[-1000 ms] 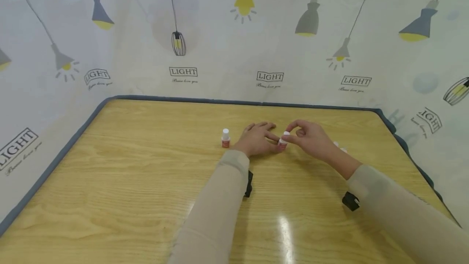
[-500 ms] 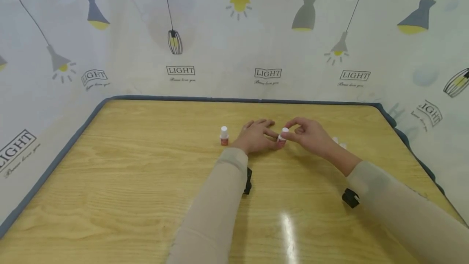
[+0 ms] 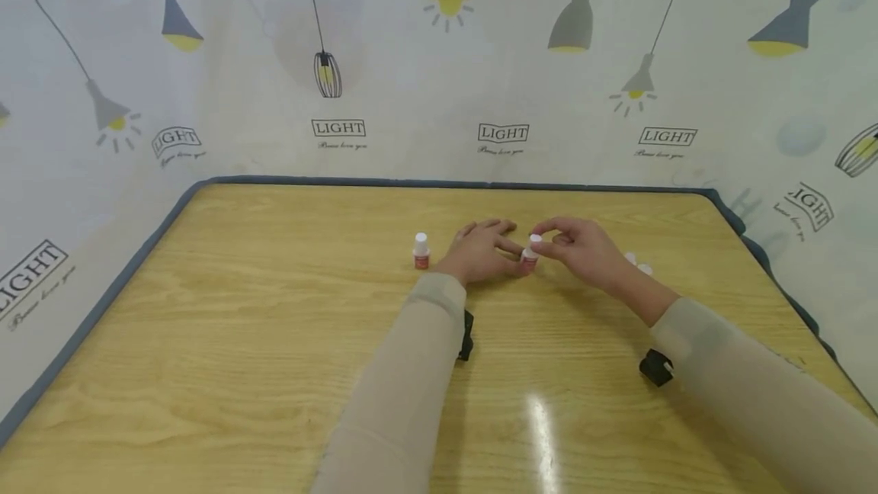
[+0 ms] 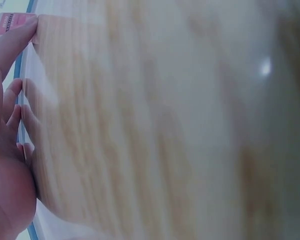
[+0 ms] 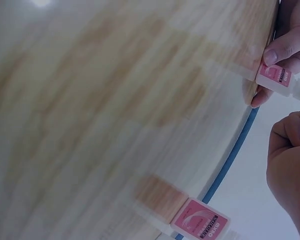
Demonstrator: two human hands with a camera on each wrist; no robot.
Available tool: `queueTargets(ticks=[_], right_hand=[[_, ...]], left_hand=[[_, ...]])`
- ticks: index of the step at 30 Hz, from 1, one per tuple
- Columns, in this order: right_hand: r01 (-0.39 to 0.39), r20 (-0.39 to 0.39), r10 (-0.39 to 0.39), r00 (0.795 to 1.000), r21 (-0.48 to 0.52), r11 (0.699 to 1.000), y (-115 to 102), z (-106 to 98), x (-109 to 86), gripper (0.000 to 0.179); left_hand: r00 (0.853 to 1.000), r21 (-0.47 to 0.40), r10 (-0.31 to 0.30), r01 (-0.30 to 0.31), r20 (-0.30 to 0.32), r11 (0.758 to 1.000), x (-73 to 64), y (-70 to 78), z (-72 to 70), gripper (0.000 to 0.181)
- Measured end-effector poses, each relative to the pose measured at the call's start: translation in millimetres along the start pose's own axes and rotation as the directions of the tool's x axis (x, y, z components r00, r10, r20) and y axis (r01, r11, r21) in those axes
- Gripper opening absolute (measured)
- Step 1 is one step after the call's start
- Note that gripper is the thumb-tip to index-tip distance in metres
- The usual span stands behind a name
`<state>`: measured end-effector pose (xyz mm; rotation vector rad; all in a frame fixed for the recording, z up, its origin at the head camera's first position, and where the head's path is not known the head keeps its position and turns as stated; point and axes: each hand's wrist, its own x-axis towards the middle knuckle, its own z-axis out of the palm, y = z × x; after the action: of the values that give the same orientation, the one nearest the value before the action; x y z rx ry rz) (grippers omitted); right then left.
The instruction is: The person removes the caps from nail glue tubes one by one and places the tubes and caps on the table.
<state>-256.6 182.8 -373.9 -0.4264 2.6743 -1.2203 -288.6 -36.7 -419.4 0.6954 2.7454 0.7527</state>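
A small white bottle with a pink-red label (image 3: 529, 258) stands on the wooden table between both hands. My left hand (image 3: 480, 253) lies low on the table, its thumb and index finger pinching the bottle's lower body. The left wrist view shows the thumb against the pink label (image 4: 16, 21). From the right, my right hand (image 3: 583, 250) pinches the white cap (image 3: 536, 238) with thumb and index finger, other fingers curled. In the right wrist view the label (image 5: 277, 73) is visible beside the left thumb, while the right fingertips are mostly out of frame.
A similar capped bottle (image 3: 421, 251) stands upright left of the left hand. White bottle tops (image 3: 643, 269) show behind the right wrist; a pink-labelled bottle (image 5: 200, 220) stands near in the right wrist view. A dark edging (image 3: 453, 185) and lamp-printed sheet border the table (image 3: 240, 311).
Both hands stay at the same bottle, with the right fingers shifting slightly at the cap. The head view has tilted a little; the other bottles have not moved.
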Motion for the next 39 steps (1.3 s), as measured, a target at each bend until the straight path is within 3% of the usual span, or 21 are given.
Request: queueTargets(ticks=[7, 19, 30, 34, 39], right_hand=[[0.002, 0.034, -0.003, 0.999, 0.009, 1.0, 4, -6, -2.9, 0.042], [0.054, -0.083, -0.052, 0.995, 0.026, 0.998, -1, -19, -1.3, 0.034], [0.052, -0.107, -0.048, 0.993, 0.035, 0.998, -1, -26, -7.5, 0.037], [0.064, -0.132, -0.047, 0.99, 0.131, 0.989, -1, -29, -9.0, 0.037], [0.05, -0.14, -0.009, 0.99, 0.289, 0.956, -4, -32, -9.5, 0.034]], left_hand=[[1.0, -0.019, -0.004, 0.005, 0.027, 1.0, 0.4, 2.3, -0.5, 0.048], [1.0, 0.011, -0.012, 0.012, 0.017, 1.0, -2.8, 3.7, -5.7, 0.048], [1.0, 0.013, -0.007, 0.006, 0.027, 1.0, -1.0, 1.2, -4.1, 0.048], [1.0, 0.025, -0.002, 0.002, 0.027, 1.0, 0.6, 1.4, -3.3, 0.049], [1.0, 0.02, -0.005, 0.005, 0.021, 1.0, 2.1, 2.4, -3.7, 0.049]])
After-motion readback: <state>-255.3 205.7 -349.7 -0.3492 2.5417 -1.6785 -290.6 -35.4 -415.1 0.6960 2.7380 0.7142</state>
